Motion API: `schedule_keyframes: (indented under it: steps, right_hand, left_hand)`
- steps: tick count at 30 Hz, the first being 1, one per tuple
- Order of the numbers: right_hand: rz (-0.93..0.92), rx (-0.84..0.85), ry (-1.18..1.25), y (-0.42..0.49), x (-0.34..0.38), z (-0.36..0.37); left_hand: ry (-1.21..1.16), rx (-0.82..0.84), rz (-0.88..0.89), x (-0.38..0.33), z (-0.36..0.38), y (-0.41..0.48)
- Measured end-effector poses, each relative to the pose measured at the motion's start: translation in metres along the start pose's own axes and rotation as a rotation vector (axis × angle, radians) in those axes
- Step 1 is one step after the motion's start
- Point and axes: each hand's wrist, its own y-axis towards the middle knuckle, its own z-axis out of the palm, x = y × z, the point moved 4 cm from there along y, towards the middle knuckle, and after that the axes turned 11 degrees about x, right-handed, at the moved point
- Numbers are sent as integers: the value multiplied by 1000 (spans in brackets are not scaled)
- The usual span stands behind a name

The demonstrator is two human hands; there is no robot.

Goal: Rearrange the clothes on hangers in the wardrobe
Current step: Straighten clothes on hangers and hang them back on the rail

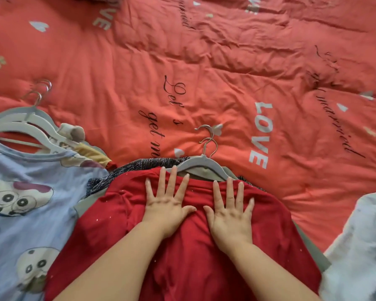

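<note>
A red garment (182,257) lies flat on the bed, on top of a grey-green garment and a dark speckled one. Grey hangers (195,164) with metal hooks poke out at its top edge. My left hand (167,203) and my right hand (230,211) press flat on the red cloth side by side, fingers spread and straight. To the left lies a pale blue cartoon-print shirt (24,203) on a stack of white hangers (28,124).
A coral-red quilt (226,72) printed with "LOVE" and script covers the bed beyond the clothes. A white and grey fluffy garment (360,246) sits at the lower right. Yellow and beige cloth pieces (89,151) lie next to the white hangers.
</note>
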Motion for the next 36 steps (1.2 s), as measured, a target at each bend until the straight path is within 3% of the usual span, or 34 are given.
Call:
schedule_keyframes:
  steps: [4, 8, 13, 25, 36]
  right_hand:
    - [1, 148, 25, -7, -8, -6]
    - [-33, 147, 82, -47, -1, -48]
    - [-68, 170, 122, -126, 12, -83]
    - [-300, -17, 169, -260, 81, -179]
    - [-366, -61, 145, -302, 178, -194]
  left_hand:
    - [-39, 94, 8, -8, -24, -13]
    - [-68, -30, 13, -9, -57, -60]
    - [-55, -22, 0, -1, -80, -146]
    - [-79, -175, -119, 43, -160, -329]
    - [-110, -207, -183, 143, -171, -398]
